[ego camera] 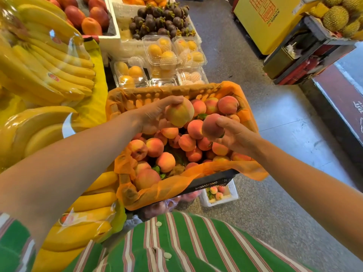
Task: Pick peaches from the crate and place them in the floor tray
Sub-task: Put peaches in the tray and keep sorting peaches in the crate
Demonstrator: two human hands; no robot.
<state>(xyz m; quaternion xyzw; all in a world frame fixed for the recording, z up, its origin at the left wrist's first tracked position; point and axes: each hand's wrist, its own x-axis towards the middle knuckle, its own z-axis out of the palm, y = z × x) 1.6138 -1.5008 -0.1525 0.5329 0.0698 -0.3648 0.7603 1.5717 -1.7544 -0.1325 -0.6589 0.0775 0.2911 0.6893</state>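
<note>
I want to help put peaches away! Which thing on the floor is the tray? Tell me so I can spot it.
Find the big crate lined with orange plastic and heaped with peaches. Under its near right corner, down on the grey floor, sits a small white tray. Unlike the white boxes higher up, it is low and holds only a few peaches.

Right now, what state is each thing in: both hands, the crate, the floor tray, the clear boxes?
Left hand, gripping a yellowish peach above the crate.
Right hand, gripping a pink peach above the crate.
Crate, orange-lined, many peaches inside.
Floor tray, partly hidden under the crate, a few peaches showing.
Clear boxes, lids closed.
</note>
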